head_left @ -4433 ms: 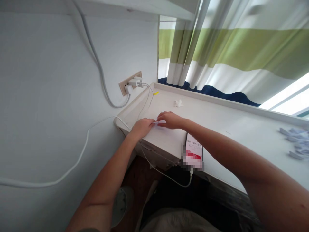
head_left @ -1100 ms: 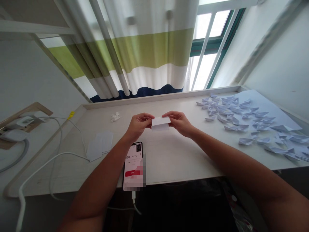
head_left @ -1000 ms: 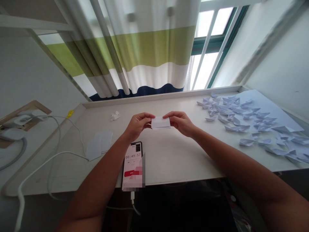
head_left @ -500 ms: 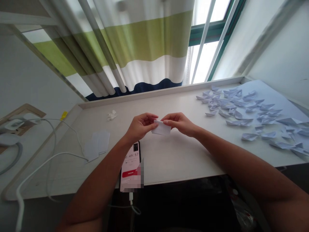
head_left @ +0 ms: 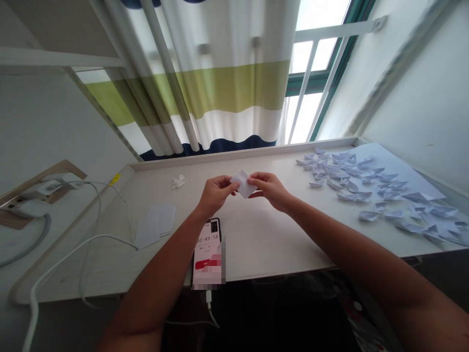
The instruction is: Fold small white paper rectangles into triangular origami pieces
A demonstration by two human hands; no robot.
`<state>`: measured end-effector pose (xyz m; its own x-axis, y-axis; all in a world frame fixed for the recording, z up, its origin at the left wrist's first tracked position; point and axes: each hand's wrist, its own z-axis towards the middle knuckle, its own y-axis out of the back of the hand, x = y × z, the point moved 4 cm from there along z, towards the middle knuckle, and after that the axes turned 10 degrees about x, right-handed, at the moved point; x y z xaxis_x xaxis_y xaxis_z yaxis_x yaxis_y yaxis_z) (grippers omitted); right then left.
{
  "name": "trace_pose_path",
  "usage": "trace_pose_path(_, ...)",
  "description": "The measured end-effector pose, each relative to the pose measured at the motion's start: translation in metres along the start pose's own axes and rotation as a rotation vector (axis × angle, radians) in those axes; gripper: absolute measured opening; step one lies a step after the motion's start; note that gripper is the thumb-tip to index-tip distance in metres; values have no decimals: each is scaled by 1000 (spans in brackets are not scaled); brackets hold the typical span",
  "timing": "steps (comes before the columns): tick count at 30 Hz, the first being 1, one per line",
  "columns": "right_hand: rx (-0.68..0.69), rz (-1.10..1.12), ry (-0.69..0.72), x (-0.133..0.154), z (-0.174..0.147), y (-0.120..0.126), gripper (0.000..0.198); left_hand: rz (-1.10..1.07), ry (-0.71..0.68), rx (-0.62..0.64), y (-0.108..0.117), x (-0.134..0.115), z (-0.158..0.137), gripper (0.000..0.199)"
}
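A small folded piece of white paper [head_left: 244, 188] is held up over the desk between my two hands, turned so that it looks like a diamond. My left hand [head_left: 219, 191] pinches its left side, thumb in front. On its right side my right hand [head_left: 268, 187] grips it between thumb and fingers. Several folded paper boats [head_left: 354, 196] lie in a loose group to the right of my hands. Flat sheets of white paper [head_left: 149, 227] rest on the desk left of my left forearm.
A phone [head_left: 207, 254] showing a running timer lies by my left forearm, its cable hanging over the desk's front edge. Crumpled white paper [head_left: 179, 182] sits farther back. White cables [head_left: 78, 248] run from a wall socket at left. Larger white paper [head_left: 397, 168] lies beneath some boats.
The paper in my hands has turned from a flat rectangle to a diamond shape. Both hands still grip it. The camera view has tilted up slightly.
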<state>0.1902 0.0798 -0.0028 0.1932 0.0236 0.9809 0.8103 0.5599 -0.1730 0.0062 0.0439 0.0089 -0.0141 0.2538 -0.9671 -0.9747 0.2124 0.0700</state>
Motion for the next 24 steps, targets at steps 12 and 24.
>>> trace_pose_path(12, -121, -27, 104, -21, -6, 9, 60, 6, 53, 19, -1, 11, 2, 46)
trace_pose_path(24, -60, -108, 116, -16, -7, 9, 68, 107, 60, 80, -3, 1, -2, 44)
